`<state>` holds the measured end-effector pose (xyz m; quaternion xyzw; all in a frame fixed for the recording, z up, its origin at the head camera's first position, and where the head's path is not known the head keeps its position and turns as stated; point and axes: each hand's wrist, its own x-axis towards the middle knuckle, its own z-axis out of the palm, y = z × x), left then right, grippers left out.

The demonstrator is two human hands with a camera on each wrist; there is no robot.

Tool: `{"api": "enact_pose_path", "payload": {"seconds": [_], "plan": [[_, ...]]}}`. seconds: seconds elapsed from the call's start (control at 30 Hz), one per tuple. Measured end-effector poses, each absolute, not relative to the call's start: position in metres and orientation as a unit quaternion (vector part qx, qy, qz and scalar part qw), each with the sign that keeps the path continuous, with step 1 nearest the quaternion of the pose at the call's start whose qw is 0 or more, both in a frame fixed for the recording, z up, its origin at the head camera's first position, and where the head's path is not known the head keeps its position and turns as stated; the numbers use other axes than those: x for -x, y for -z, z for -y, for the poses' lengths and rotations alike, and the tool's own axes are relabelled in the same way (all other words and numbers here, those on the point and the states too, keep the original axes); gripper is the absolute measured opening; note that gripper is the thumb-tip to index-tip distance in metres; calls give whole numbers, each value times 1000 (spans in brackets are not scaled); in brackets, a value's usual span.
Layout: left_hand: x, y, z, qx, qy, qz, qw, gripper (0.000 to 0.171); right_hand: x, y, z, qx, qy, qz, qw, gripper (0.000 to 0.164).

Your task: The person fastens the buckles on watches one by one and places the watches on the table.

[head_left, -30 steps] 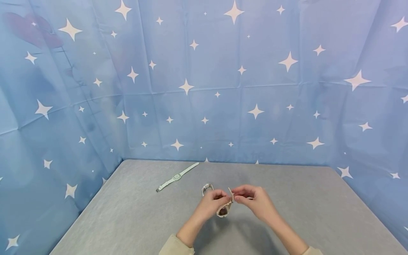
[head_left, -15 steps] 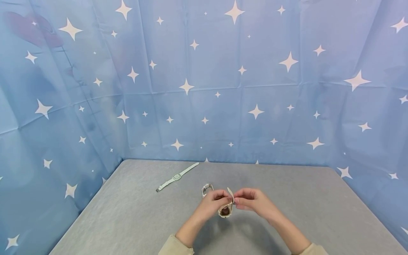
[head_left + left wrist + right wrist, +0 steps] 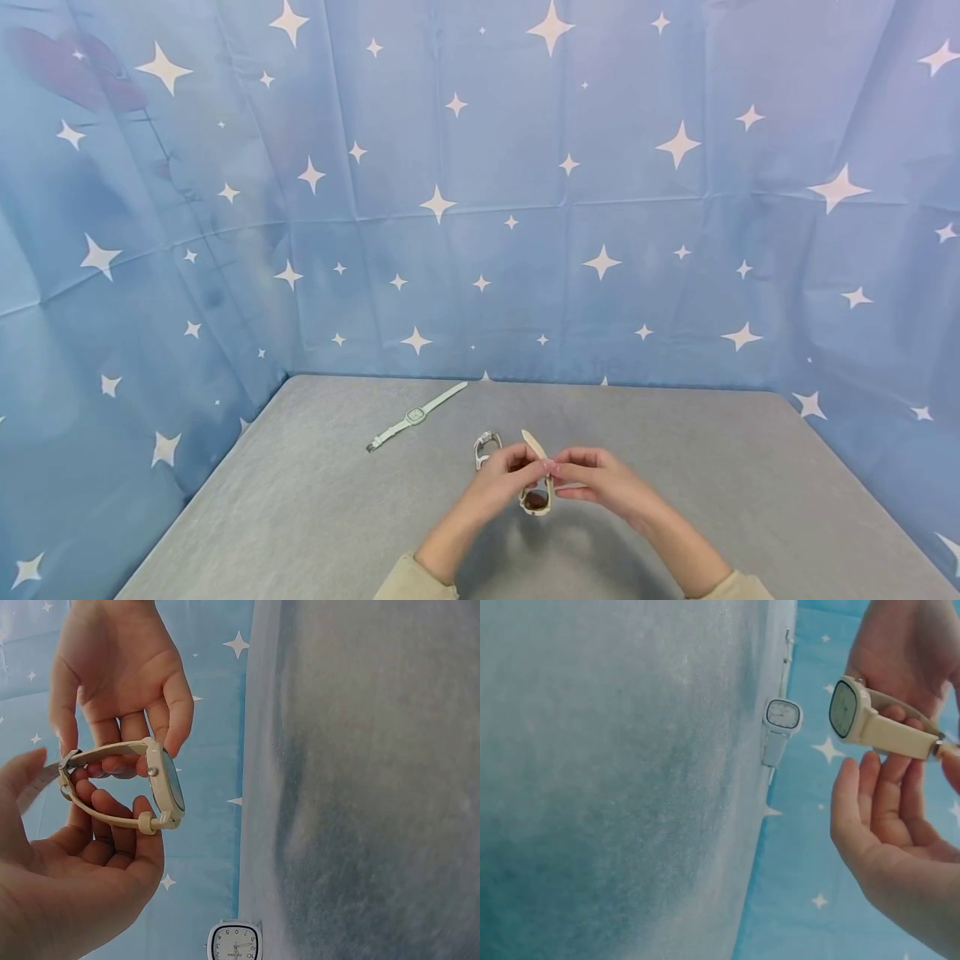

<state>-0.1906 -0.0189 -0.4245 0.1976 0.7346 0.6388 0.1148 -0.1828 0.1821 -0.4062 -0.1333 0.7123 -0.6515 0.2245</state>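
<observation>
A cream wristwatch point(image 3: 536, 502) is held up off the table between both hands, its strap bent into a loop. My left hand point(image 3: 498, 483) pinches the strap close to the metal buckle point(image 3: 69, 759), and the strap's free end point(image 3: 533, 443) sticks up past the fingers. From the other side, my right hand point(image 3: 607, 483) grips the strap at the buckle between thumb and fingers. In the left wrist view the watch case point(image 3: 166, 784) hangs at the loop's far side, a strap keeper point(image 3: 147, 823) beside it. Fingers partly hide the buckle in the head view.
Just behind the left hand a white watch point(image 3: 486, 448) stands on the grey table point(image 3: 712, 475), strap curved. Farther back left, a pale green watch point(image 3: 416, 415) lies stretched out flat. A blue star-patterned cloth point(image 3: 525, 292) hangs behind the table.
The strap's free end has swung up and left and shows more length. My left thumb has shifted right to the buckle, and the watch loop has moved slightly right.
</observation>
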Motion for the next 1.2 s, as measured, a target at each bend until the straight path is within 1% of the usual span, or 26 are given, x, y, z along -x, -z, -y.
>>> {"api": "enact_pose_path", "payload": {"seconds": [0.2,0.4,0.83,0.97,1.2], "plan": [[189,425,18,-187,-635,-744,95,29,182,406,-181,127,651,-712,231,32],[188,425,18,-180,-642,-740,89,29,182,406,-181,120,653,-713,227,25],[188,424,18,-166,-646,-740,84,28,181,407,-181,123,653,-717,209,18],[189,426,19,-175,-653,-732,88,28,181,408,-181,119,657,-714,208,17],[194,430,24,-225,-666,-706,92,29,182,409,-183,109,682,-691,215,10]]}}
